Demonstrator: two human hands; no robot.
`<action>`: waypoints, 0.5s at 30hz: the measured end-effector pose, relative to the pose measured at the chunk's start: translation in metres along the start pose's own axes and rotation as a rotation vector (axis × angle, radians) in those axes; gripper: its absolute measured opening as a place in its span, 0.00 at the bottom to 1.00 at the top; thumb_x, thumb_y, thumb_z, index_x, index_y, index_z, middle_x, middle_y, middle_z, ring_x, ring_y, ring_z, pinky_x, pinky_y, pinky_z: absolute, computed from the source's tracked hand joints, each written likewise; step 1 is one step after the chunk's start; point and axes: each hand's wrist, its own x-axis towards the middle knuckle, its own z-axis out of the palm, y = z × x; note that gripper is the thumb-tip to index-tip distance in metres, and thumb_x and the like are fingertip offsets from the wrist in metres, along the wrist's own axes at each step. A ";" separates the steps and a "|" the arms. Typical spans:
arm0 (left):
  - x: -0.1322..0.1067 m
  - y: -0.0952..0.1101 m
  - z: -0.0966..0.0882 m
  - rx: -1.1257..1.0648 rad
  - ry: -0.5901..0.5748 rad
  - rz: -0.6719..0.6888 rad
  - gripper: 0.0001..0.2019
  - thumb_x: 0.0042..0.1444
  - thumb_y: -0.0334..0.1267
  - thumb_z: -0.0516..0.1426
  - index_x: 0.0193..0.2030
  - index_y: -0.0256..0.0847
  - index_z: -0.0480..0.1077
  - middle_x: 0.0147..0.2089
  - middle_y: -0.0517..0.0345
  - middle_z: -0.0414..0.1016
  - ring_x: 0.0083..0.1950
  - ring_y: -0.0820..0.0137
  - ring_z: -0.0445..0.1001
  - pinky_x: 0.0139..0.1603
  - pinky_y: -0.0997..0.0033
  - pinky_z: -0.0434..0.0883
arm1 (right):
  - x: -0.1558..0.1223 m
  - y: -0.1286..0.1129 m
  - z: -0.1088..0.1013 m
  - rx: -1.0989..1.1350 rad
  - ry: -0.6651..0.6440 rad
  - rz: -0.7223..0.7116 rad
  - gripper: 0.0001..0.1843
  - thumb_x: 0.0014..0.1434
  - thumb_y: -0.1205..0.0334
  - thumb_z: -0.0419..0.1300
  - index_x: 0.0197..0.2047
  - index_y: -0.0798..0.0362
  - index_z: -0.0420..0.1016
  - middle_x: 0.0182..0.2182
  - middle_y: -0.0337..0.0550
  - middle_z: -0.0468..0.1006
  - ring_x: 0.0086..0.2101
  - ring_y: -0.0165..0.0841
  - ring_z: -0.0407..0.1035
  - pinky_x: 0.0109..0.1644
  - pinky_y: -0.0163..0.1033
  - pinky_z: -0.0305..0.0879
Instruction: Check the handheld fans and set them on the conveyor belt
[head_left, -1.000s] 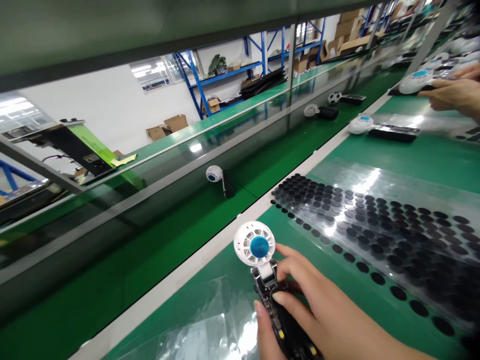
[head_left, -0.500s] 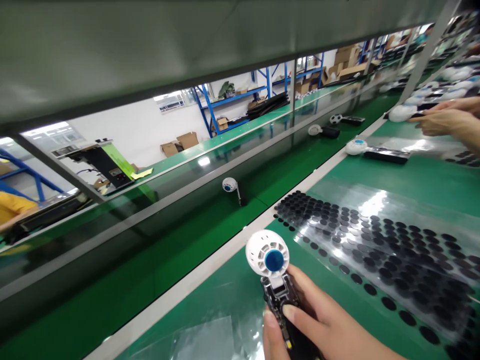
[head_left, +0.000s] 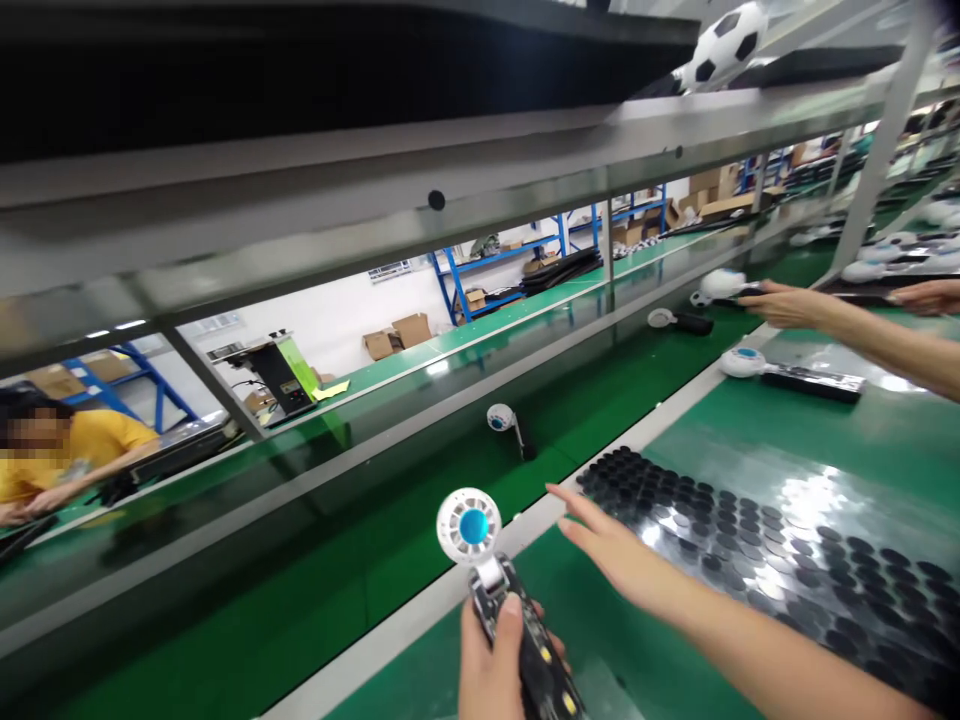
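My left hand (head_left: 489, 660) is wrapped around the black handle of a handheld device (head_left: 466, 528), thumb on top. The device has a round, white, vented head with a blue disc in its middle, and electronic parts show along its open handle. My right hand (head_left: 600, 538) reaches over the pale edge of the bench with its fingers stretched out and nothing in them. On the green belt ahead of it lies a similar white-headed device (head_left: 501, 418). Black round pads (head_left: 720, 520) on clear sheets spread beneath and to the right of my right forearm.
At the right, a co-worker's hand (head_left: 787, 303) holds a white-headed piece over the belt. Another such device (head_left: 814, 382) lies on the bench near it. An overhead shelf (head_left: 300, 215) carries a football-patterned ball (head_left: 727, 45). A person in yellow (head_left: 112, 440) sits across the line.
My right hand has let go of the device and moved out toward the belt. The device has shifted left in my left hand. The view has tilted up, and the co-worker's hand now reaches over the belt.
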 end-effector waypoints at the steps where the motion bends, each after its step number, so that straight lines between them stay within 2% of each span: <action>1: 0.013 0.011 -0.006 0.064 0.015 0.046 0.19 0.47 0.48 0.57 0.42 0.41 0.60 0.22 0.60 0.72 0.19 0.68 0.71 0.20 0.71 0.67 | 0.025 0.006 0.002 -0.034 0.041 0.009 0.23 0.64 0.58 0.47 0.61 0.50 0.55 0.62 0.46 0.53 0.61 0.38 0.46 0.62 0.46 0.46; 3: 0.042 0.031 -0.018 0.156 0.059 0.113 0.13 0.52 0.41 0.54 0.42 0.41 0.59 0.23 0.63 0.70 0.21 0.71 0.71 0.23 0.72 0.67 | 0.072 0.014 0.007 -0.097 0.113 0.027 0.23 0.62 0.59 0.53 0.59 0.51 0.56 0.61 0.48 0.54 0.57 0.44 0.52 0.58 0.57 0.49; 5: 0.075 0.049 -0.029 0.222 0.115 0.133 0.09 0.55 0.38 0.52 0.42 0.39 0.60 0.25 0.64 0.68 0.24 0.73 0.71 0.25 0.72 0.68 | 0.110 0.017 0.009 -0.142 0.158 0.043 0.20 0.61 0.60 0.55 0.56 0.51 0.60 0.58 0.47 0.59 0.53 0.43 0.58 0.54 0.57 0.55; 8: 0.122 0.074 -0.041 0.309 0.186 0.122 0.12 0.57 0.40 0.52 0.43 0.35 0.64 0.33 0.58 0.70 0.30 0.73 0.70 0.30 0.69 0.70 | 0.144 0.016 0.006 -0.157 0.184 0.060 0.17 0.61 0.60 0.55 0.53 0.52 0.64 0.53 0.46 0.64 0.48 0.39 0.64 0.50 0.52 0.62; 10: 0.146 0.089 -0.047 0.352 0.228 0.131 0.14 0.57 0.41 0.52 0.47 0.36 0.64 0.42 0.54 0.70 0.38 0.70 0.71 0.37 0.64 0.71 | 0.155 0.016 0.002 -0.130 0.189 0.069 0.15 0.61 0.60 0.55 0.51 0.53 0.66 0.50 0.46 0.67 0.46 0.37 0.66 0.48 0.49 0.64; 12: 0.159 0.101 -0.047 0.363 0.254 0.177 0.16 0.56 0.40 0.53 0.51 0.38 0.63 0.51 0.50 0.66 0.48 0.64 0.68 0.46 0.56 0.68 | 0.156 0.018 -0.001 -0.073 0.192 0.074 0.13 0.61 0.60 0.54 0.49 0.53 0.67 0.48 0.45 0.69 0.43 0.36 0.67 0.46 0.47 0.66; 15: 0.154 0.101 -0.030 0.304 0.194 0.262 0.19 0.55 0.38 0.54 0.54 0.40 0.61 0.60 0.49 0.57 0.58 0.58 0.60 0.55 0.48 0.60 | 0.134 0.019 0.003 0.059 0.167 0.047 0.13 0.61 0.58 0.54 0.47 0.55 0.67 0.43 0.43 0.71 0.39 0.34 0.69 0.41 0.43 0.67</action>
